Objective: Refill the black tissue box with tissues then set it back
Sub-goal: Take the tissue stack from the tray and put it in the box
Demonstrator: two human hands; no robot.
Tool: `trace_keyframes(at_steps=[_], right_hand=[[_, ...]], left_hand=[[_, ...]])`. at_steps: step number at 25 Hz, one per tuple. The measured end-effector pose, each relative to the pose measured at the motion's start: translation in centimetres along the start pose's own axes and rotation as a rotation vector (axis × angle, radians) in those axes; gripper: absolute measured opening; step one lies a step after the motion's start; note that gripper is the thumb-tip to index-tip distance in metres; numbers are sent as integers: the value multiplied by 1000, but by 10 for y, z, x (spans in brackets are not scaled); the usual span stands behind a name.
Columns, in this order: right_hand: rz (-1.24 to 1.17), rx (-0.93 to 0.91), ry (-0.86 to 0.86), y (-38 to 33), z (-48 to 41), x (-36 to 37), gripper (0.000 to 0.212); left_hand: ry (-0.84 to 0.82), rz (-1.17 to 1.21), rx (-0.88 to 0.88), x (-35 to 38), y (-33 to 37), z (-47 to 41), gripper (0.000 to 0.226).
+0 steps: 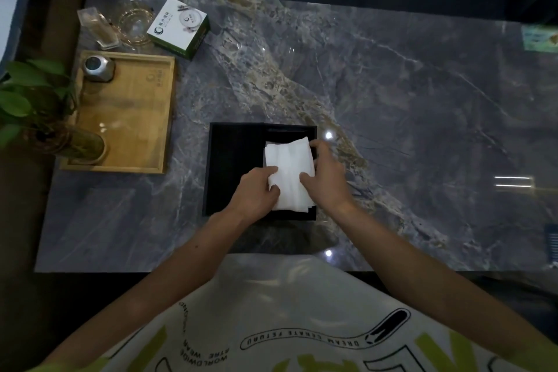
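Observation:
The black tissue box (232,166) lies open on the marble table, near its front edge, with its lid part to the left and the tray part to the right. A white stack of tissues (289,172) rests in the right part. My left hand (256,193) grips the stack's left edge. My right hand (324,172) holds its right edge, fingers curled over the far corner. The lower end of the stack is partly hidden by my hands.
A wooden tray (133,136) with a small metal tin (98,68) sits at the left. A potted plant (36,112) overlaps its corner. Behind it stand a glass ashtray (134,24), a clear container (96,29) and a white-green carton (178,27).

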State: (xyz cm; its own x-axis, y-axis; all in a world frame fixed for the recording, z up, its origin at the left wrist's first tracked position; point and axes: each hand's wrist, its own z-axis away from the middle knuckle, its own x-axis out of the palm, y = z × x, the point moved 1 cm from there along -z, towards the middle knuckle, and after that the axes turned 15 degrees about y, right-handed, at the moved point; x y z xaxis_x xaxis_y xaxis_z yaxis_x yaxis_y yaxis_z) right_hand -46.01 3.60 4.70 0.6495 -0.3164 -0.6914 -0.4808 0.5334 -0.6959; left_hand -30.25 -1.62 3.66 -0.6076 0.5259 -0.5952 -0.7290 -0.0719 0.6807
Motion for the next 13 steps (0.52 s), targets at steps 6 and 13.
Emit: trace_keyframes(at_steps=[6,13], right_hand=[[110,-124,-88,-3,-6,10,60],[197,-123,-169,2,-13,19,61]], left_hand=[[-55,-111,50,12,10,-8,43],[-100,-175,42,23,13,-18,28]])
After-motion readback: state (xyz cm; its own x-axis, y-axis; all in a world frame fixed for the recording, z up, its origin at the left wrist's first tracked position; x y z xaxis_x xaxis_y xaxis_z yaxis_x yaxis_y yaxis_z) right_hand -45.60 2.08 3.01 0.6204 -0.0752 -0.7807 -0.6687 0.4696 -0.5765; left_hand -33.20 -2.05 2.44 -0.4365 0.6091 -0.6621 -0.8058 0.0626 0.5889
